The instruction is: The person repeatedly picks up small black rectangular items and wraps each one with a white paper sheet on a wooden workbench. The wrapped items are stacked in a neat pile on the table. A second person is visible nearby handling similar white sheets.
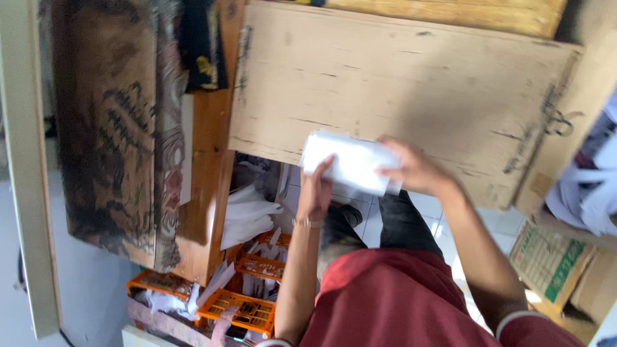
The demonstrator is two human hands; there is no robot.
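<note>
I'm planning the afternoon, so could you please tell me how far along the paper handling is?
Done: nothing finished can be made out on the wooden board. In hand: both hands, left and right, hold one white paper stack over the board's near edge. Left: loose white papers still lie in and around the orange baskets below, and more white sheets sit at the right edge.

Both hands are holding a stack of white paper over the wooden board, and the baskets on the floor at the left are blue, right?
Not quite: the baskets are orange, not blue, as the head view shows. The rest holds: the left hand and right hand hold the stack of white paper over the wooden board.
</note>
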